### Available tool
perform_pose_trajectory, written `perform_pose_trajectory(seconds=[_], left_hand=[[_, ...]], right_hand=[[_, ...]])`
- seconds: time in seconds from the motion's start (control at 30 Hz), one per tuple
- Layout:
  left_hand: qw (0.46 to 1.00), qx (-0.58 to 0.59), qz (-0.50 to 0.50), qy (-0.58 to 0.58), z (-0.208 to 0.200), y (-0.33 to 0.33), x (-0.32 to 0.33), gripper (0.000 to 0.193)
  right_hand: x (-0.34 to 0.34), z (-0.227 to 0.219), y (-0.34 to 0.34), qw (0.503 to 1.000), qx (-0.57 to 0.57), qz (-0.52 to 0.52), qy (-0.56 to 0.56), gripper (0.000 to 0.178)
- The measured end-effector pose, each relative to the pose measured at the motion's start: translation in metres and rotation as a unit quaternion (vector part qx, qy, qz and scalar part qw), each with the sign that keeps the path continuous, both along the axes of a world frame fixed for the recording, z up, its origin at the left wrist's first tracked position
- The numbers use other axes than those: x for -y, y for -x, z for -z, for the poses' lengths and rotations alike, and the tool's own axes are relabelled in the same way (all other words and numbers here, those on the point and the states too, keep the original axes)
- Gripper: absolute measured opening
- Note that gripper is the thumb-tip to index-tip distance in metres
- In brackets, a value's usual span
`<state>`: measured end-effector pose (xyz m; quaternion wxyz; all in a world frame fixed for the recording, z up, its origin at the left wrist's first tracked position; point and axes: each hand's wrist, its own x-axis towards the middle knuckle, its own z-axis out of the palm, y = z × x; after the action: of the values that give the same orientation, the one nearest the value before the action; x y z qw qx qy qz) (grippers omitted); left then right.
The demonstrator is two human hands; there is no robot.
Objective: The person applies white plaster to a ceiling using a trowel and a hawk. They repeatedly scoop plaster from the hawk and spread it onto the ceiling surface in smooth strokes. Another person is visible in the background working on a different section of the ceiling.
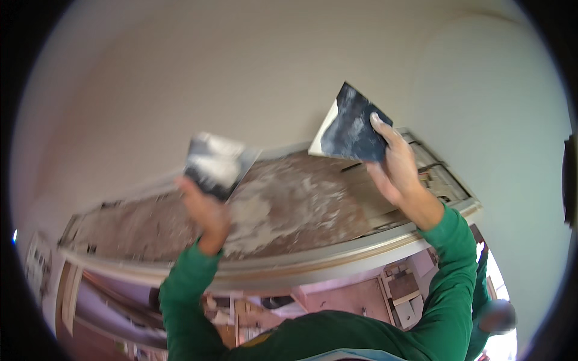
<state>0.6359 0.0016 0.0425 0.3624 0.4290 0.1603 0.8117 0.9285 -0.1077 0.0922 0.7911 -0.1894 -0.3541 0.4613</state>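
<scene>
My left hand (205, 207), blurred by motion, grips a dark flat putty spreader (198, 178) with a thick smear of white paste on its face. Higher and to the right, my right hand (398, 165) is closed around a dark, square-edged putty spreader (355, 129), its thumb pressed on the face. White paste lines that spreader's left edge, and pale streaks cross its middle. The two spreaders are apart, both raised in front of the pale wall (265, 78).
Beneath my hands runs a long brown board (289, 201) stained with white, bordered by a pale ledge (283, 262). Lower down, a room with shelving and clutter shows past the ledge. Another person (497, 316) is at the lower right. A dark object (569, 180) sits at the right rim.
</scene>
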Motion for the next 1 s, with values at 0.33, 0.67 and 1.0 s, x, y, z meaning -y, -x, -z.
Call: perform_pose_trajectory(seconds=[0.33,0.67,1.0], left_hand=[[0.812,-0.336,-0.245,-0.41,-0.013,0.036,0.008,0.038],[0.671,-0.557,-0.217,-0.438,-0.039,0.042,-0.024,0.04],[0.963,0.071,0.217,0.145,0.052,0.148,-0.129,0.046]], right_hand=[[0.038,-0.002,0.108,0.958,-0.044,-0.271,0.078,0.02],[0.022,-0.031,0.073,0.978,-0.005,-0.208,-0.027,0.027],[-0.036,-0.15,-0.147,0.402,0.179,0.824,-0.358,0.062]])
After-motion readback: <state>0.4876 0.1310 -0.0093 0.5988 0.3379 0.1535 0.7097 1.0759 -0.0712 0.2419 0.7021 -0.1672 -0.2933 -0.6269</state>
